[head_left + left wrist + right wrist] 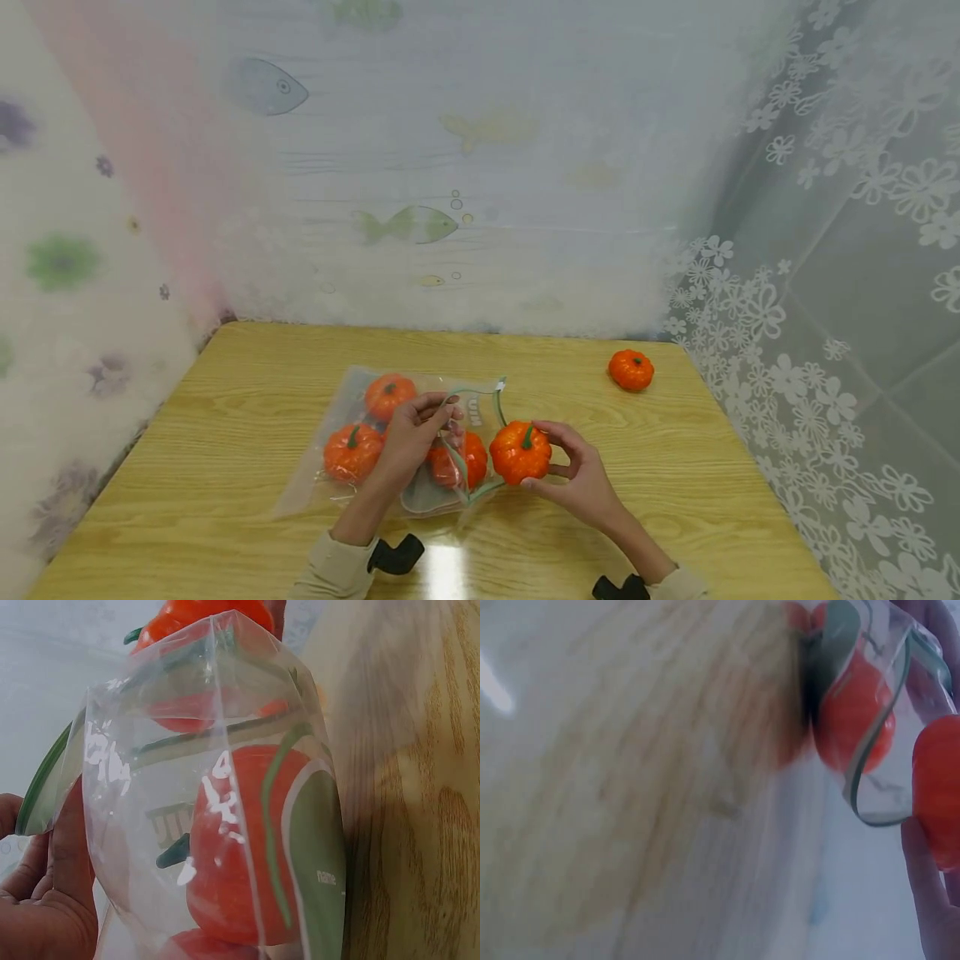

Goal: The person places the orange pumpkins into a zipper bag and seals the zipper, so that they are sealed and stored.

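Note:
A clear zip bag [302, 490] with a green-edged mouth lies on the wooden table, its mouth spread toward the right. Inside it are three small orange pumpkins, one at the back [388, 397], another at the left [351, 454] and one near the mouth [471, 461]. My left hand [405, 442] pinches the bag's upper rim between thumb and fingers, as the left wrist view also shows. Between the thumb and fingers of my right hand [583, 483] is another orange pumpkin [516, 454] with a green stem, held right at the bag's opening.
One more orange pumpkin [631, 370] sits at the back right of the table [675, 500]. Behind the table hangs a pale curtain [480, 275] with printed fish, and a white-flowered lace curtain [825, 400] runs along the right side.

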A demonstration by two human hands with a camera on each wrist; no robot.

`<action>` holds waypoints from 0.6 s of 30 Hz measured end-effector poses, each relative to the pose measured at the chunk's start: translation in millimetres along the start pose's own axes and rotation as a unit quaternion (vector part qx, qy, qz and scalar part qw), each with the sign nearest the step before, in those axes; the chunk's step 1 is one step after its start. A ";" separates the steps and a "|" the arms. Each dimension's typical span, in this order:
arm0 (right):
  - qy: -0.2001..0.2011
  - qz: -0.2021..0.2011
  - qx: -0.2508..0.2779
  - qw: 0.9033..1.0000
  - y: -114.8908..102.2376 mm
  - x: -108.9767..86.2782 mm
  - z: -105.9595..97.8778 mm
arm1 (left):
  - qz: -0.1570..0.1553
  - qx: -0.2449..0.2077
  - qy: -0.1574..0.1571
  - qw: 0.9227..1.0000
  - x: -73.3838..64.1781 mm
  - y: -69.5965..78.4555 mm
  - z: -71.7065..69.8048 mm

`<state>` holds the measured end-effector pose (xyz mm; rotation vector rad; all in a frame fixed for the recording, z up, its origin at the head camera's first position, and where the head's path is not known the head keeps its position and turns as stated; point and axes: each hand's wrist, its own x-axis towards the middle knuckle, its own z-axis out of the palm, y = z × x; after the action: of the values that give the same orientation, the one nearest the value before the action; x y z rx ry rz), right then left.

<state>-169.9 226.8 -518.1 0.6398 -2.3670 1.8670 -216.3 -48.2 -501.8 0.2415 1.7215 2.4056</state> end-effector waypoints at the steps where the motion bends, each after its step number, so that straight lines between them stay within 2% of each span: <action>1: -0.003 0.002 -0.001 1.000 0.4 -0.5 2.2 | 0.001 0.001 0.001 1.000 -0.4 0.2 0.3; 12: -0.038 0.030 -0.003 0.999 1.3 -2.4 25.2 | 0.007 0.001 -0.007 1.000 0.0 -2.1 1.1; 18: -0.032 0.038 -0.024 0.999 0.5 -0.1 34.8 | 0.009 0.002 -0.012 1.000 1.0 -2.8 0.4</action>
<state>-162.9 194.2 -527.9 0.6235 -2.5003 1.8402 -217.1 -46.7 -504.3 0.2877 1.7220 2.4018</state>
